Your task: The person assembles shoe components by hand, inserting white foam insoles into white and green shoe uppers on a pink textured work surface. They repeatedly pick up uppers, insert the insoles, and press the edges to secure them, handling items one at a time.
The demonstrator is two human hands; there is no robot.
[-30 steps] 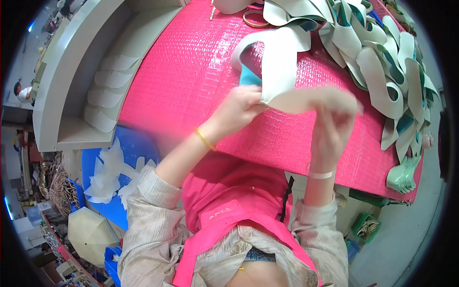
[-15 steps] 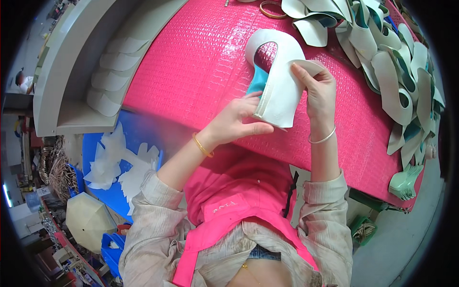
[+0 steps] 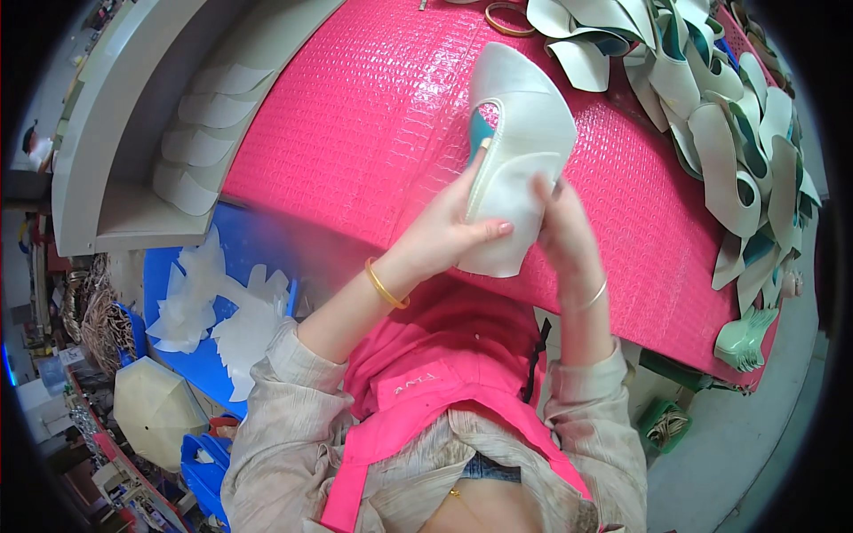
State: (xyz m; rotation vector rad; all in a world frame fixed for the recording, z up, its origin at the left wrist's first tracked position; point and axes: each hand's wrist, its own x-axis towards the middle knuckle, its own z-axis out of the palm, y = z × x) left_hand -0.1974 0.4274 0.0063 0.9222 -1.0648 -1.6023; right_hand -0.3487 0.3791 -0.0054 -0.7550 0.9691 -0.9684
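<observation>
1. A white shoe-upper piece (image 3: 529,120) with teal lining is held up over the pink table (image 3: 338,142), just right of the frame's centre.
2. Its long axis runs nearly upright in the frame, the top leaning slightly right; the broad, rounded end points up, the cut end down toward the apron (image 3: 426,329). Its opening faces left.
3. The left hand (image 3: 440,231) has its grip closed on the piece's left edge, thumb across the white face.
4. The right hand (image 3: 567,226) meets the right edge; blur makes its grip impossible to tell.
5. Similar pieces (image 3: 724,151) lie heaped at upper right.
6. At upper left, a grey shelf (image 3: 93,151) holds overlapping white flaps (image 3: 200,142).
7. Below it, a blue tub (image 3: 193,362) contains white scraps (image 3: 187,302).
8. At lower right, a green basket (image 3: 685,425) holds pale strips (image 3: 665,427).
</observation>
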